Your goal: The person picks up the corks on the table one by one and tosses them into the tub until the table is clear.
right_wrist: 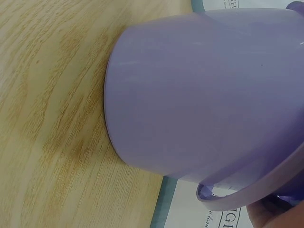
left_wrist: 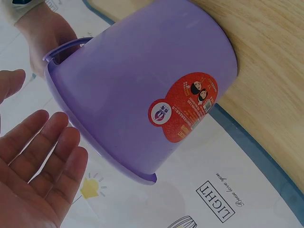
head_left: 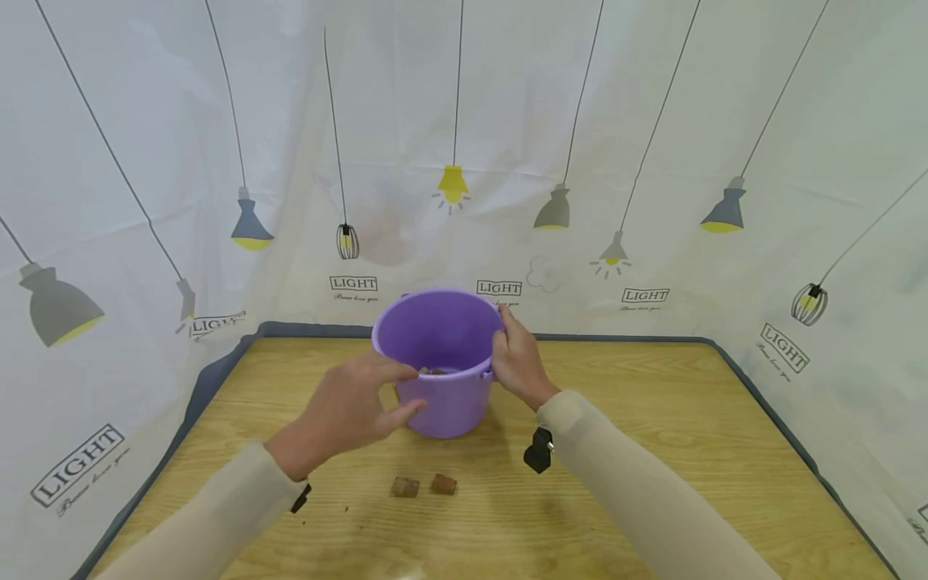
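A purple bucket [head_left: 445,407] stands upright on the wooden table, and a few brown bits [head_left: 435,371] show inside it. My right hand [head_left: 522,362] grips its rim at the right side, beside the bucket handle [right_wrist: 256,192]. At the near left of the rim is my left hand [head_left: 351,407], thumb and fingers apart. The left wrist view shows its palm and spread fingers [left_wrist: 52,156] holding nothing, close to the rim. Two small brown chunks, a left chunk [head_left: 404,486] and a right chunk [head_left: 443,483], lie on the table in front of the bucket.
The wooden table [head_left: 638,419] has a dark blue-grey edge, with white lamp-printed cloth [head_left: 406,105] rising behind and at both sides. Tiny dark crumbs [head_left: 346,509] lie near the left forearm. A red sticker [left_wrist: 190,104] is on the bucket's side.
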`<state>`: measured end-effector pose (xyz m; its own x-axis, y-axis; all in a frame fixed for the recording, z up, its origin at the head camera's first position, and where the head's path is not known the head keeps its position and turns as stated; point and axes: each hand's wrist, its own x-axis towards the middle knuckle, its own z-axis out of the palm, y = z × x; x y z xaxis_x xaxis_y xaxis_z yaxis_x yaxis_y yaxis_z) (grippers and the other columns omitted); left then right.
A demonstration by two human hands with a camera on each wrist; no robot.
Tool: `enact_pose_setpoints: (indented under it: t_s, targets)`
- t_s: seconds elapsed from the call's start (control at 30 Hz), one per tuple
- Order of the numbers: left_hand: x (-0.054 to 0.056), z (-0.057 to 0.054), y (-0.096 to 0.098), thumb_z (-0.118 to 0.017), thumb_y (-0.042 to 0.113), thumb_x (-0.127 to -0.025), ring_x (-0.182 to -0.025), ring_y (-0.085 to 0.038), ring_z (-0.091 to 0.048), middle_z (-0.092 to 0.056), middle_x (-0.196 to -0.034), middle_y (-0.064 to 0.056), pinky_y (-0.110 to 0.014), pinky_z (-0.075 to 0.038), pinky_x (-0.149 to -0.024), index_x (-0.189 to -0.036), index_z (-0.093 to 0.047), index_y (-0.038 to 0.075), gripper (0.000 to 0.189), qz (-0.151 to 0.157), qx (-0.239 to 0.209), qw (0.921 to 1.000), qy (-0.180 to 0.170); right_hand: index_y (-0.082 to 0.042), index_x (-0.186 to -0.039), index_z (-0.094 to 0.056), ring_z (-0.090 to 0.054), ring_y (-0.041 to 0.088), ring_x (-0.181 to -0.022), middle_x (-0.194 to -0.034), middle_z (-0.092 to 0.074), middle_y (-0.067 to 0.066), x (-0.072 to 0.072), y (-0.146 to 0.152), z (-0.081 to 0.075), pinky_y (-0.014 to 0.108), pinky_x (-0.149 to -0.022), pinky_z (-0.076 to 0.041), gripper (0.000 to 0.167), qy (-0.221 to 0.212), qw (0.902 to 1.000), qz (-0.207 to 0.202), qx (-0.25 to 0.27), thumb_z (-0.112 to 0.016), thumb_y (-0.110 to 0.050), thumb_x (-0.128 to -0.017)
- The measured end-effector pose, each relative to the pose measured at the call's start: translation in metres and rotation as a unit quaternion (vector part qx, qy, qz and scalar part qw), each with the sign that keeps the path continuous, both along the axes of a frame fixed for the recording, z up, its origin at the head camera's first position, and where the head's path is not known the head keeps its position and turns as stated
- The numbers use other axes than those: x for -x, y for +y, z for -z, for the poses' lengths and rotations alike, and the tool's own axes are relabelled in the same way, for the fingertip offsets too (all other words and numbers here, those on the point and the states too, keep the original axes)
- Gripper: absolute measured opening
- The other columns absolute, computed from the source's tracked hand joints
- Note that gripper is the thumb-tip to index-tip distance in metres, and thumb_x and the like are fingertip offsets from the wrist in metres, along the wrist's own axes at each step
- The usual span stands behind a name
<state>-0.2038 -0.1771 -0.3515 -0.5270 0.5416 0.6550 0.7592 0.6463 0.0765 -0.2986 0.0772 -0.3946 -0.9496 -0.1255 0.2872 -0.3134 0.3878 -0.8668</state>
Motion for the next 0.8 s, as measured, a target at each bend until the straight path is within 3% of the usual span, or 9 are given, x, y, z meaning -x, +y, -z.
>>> enact_pose_setpoints:
  t_s: [0.27, 0.43, 0.8]
  targets:
    - [-0.003, 0.008, -0.004, -0.093, 0.03, -0.073, -0.077, -0.01, -0.067, -0.074, -0.089, 0.001, -0.025, -0.058, -0.063, -0.104, -0.08, 0.011, 0.038, 0.015, 0.002, 0.9998, -0.016, -0.01, -0.165, -0.019, -0.061, 0.022, -0.057, -0.16, -0.039, 0.018, 0.0, 0.0, 0.0, 0.037, -0.051, -0.059, 0.06, -0.004, 1.0, 0.002, -0.001, -0.031, -0.013, -0.106]
    - [-0.004, 0.015, -0.005, -0.093, 0.028, -0.072, -0.079, -0.012, -0.068, -0.074, -0.092, -0.002, -0.025, -0.059, -0.065, -0.102, -0.078, 0.008, 0.039, 0.031, 0.0, 0.9993, -0.02, -0.009, -0.165, -0.019, -0.06, 0.022, -0.056, -0.159, -0.039, 0.018, -0.001, 0.0, -0.001, 0.038, -0.05, -0.059, 0.06, -0.001, 1.0, 0.002, -0.002, -0.031, -0.013, -0.106]
    - [-0.007, 0.031, -0.009, -0.092, 0.03, -0.073, -0.082, -0.016, -0.07, -0.075, -0.096, -0.003, -0.026, -0.06, -0.066, -0.102, -0.079, 0.012, 0.036, 0.016, 0.018, 0.9986, -0.048, -0.009, -0.165, -0.019, -0.06, 0.021, -0.055, -0.156, -0.042, 0.02, -0.001, 0.0, -0.001, 0.036, -0.049, -0.058, 0.06, 0.001, 1.0, -0.002, 0.002, -0.031, -0.012, -0.106]
